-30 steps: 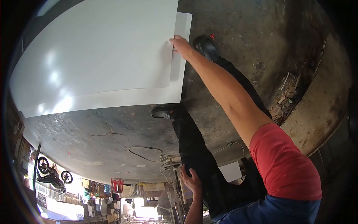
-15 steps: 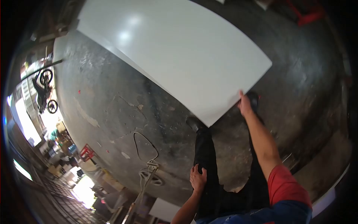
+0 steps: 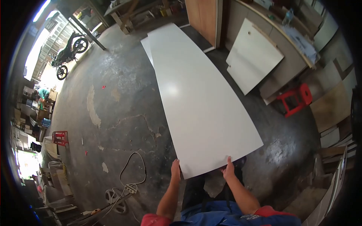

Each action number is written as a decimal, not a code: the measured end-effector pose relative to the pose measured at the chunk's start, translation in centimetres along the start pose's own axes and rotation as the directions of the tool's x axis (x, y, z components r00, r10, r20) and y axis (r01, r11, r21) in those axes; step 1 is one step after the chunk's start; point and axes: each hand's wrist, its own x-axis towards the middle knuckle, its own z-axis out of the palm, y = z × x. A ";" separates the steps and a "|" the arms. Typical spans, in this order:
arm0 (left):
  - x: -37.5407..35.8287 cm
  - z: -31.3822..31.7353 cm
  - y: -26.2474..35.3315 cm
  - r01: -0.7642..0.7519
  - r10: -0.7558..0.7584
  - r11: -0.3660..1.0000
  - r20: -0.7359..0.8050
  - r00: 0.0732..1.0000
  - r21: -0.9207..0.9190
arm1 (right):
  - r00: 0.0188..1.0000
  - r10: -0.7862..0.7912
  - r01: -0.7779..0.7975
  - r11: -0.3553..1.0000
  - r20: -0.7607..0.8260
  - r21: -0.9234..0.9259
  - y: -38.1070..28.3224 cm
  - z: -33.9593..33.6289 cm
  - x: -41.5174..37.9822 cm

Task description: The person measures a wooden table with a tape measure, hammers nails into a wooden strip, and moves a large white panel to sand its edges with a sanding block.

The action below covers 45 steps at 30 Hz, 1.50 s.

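Note:
A long, glossy white panel (image 3: 203, 101) stretches away from me, its near end raised over my legs. My right hand (image 3: 229, 171) grips the near edge, thumb on top and the other fingers hidden underneath. At the left edge, close to the near corner, my left hand (image 3: 175, 170) is closed against the panel's side; part of its fingers is hidden. Another white sheet (image 3: 146, 49) peeks out under the far left end.
A power strip (image 3: 131, 188) with a looped cable lies on the concrete floor at left. Red stools (image 3: 296, 100) (image 3: 60, 138) stand on both sides. A white board (image 3: 254, 56) leans against a workbench at right. A motorcycle (image 3: 69, 54) and a person (image 3: 43, 93) are far left.
My left hand has left my leg and come to the panel's left edge. My right hand keeps its hold on the near edge. The view has turned and lifted, showing more of the workshop.

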 end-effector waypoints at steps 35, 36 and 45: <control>-41.0 10.1 10.8 0.046 -0.211 0.940 0.472 0.856 0.338 | 0.659 -0.752 0.607 0.525 -0.010 0.597 -11.9 -13.1 -35.5; -41.7 10.1 10.8 0.051 -0.216 0.941 0.476 0.853 0.336 | 0.644 -0.765 0.620 0.504 -0.023 0.601 -11.7 -13.2 -35.6; -42.9 9.0 11.8 0.085 -0.245 0.943 0.499 0.831 0.321 | 0.591 -0.804 0.559 0.465 0.063 0.686 -7.9 -11.3 -35.7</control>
